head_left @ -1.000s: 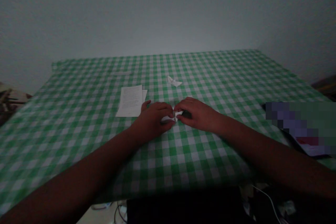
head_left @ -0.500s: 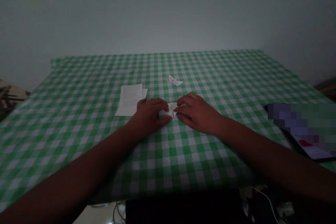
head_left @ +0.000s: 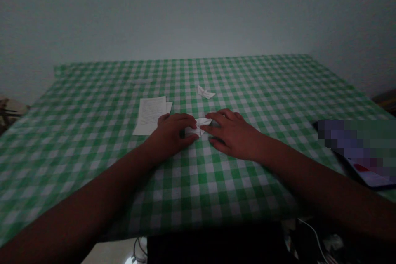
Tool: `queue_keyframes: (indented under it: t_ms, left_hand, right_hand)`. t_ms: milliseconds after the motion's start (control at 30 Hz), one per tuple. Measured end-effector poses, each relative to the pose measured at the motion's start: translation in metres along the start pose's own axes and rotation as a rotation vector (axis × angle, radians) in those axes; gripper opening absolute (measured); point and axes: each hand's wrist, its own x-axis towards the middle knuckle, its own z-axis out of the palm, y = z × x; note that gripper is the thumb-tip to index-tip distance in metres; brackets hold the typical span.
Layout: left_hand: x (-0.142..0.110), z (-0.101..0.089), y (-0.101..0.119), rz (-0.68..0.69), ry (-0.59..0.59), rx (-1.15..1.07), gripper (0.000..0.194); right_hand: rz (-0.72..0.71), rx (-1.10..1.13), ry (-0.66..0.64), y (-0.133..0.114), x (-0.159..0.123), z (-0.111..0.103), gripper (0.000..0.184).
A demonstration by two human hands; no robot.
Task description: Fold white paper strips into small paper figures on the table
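A small folded white paper lies at the middle of the green-and-white gingham tablecloth. My left hand grips its left end, with the fingers curled over the fold. My right hand comes in from the other side, its fingertips on the paper's right end. Part of the paper is hidden under my fingers. Just left of my left hand lies a printed paper sheet. Beyond the hands sits a small folded paper scrap, touching neither hand.
A pixelated dark object lies on the cloth at the right. A white wall stands behind the table. Below the front edge are a dark object and a white cable.
More of the folded paper shows between my hands, and it has shifted slightly left. My view has tilted a little, so the table sits higher in the picture.
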Motion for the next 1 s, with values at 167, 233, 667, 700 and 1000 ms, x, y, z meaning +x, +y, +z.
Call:
queue_keyframes:
  t_ms: [167, 233, 667, 700, 1000]
  left_hand:
    - [0.000, -0.001, 0.002, -0.011, -0.012, 0.009, 0.022]
    - [0.000, -0.002, 0.003, -0.017, -0.017, 0.013, 0.022]
    - [0.004, 0.002, 0.009, -0.043, 0.032, 0.018, 0.016]
    - [0.005, 0.003, 0.010, -0.048, 0.035, 0.019, 0.016]
    - [0.007, 0.007, 0.010, -0.098, 0.060, -0.034, 0.017]
  right_hand:
    - [0.009, -0.026, -0.019, -0.002, -0.002, 0.000, 0.047]
    - [0.012, -0.036, -0.017, -0.003, -0.002, 0.000, 0.047]
    - [0.052, -0.059, -0.034, -0.013, -0.006, 0.002, 0.055]
    - [0.058, -0.058, -0.035, -0.014, -0.006, 0.003, 0.056]
    - [0.069, -0.065, -0.034, -0.016, -0.006, 0.002, 0.056]
